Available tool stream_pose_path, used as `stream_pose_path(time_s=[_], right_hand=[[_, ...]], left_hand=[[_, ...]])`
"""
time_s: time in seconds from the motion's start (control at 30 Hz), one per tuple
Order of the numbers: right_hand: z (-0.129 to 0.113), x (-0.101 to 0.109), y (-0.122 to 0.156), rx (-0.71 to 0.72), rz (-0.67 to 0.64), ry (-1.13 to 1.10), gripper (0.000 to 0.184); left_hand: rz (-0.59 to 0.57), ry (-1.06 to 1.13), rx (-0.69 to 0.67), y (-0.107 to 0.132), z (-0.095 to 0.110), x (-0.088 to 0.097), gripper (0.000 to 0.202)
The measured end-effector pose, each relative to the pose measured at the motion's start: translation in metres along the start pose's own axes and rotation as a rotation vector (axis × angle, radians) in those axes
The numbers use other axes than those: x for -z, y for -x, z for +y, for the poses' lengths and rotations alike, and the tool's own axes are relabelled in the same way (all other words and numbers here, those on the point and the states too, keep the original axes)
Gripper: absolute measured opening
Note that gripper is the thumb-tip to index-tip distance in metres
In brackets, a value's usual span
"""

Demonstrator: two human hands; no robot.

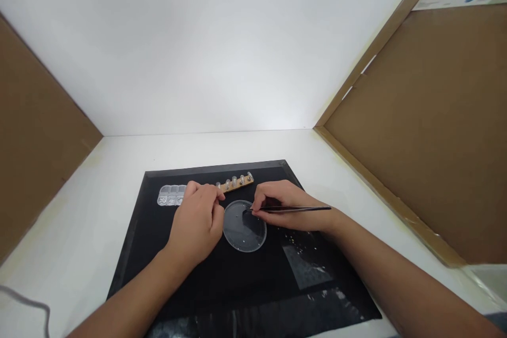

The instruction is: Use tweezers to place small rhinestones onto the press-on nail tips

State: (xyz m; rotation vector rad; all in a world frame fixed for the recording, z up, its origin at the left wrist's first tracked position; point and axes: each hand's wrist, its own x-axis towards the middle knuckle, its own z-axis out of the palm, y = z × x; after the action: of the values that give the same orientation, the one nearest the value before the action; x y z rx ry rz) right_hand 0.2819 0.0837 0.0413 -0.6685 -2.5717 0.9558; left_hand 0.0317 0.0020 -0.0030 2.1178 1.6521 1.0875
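Note:
My right hand pinches black tweezers, whose tip points left over a clear round dish on a black mat. My left hand rests at the dish's left edge, fingers curled on the near end of a wooden strip that carries several clear nail tips. A clear compartment box lies just left of that hand, partly hidden by it.
Tiny loose beads and a clear plastic sheet lie on the mat to the right. Brown cardboard walls stand at left and right. A grey cable crosses the white table at lower left.

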Motion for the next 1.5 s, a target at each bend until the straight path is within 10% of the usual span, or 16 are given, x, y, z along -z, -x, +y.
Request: stream_pose_path(time_s=[0.2, 0.73, 1.5], right_hand=[[-0.001, 0.003, 0.002, -0.079, 0.024, 0.004, 0.011], [-0.002, 0.011, 0.003, -0.103, -0.006, 0.063, 0.011], [0.000, 0.013, 0.005, -0.111, -0.028, 0.013, 0.013]], left_hand=[[-0.024, -0.048, -0.053, 0.001, 0.006, 0.001, 0.002], [-0.209, -0.087, -0.122, 0.005, 0.010, 0.006, 0.069], [-0.270, -0.106, -0.111, 0.003, 0.007, 0.004, 0.072]])
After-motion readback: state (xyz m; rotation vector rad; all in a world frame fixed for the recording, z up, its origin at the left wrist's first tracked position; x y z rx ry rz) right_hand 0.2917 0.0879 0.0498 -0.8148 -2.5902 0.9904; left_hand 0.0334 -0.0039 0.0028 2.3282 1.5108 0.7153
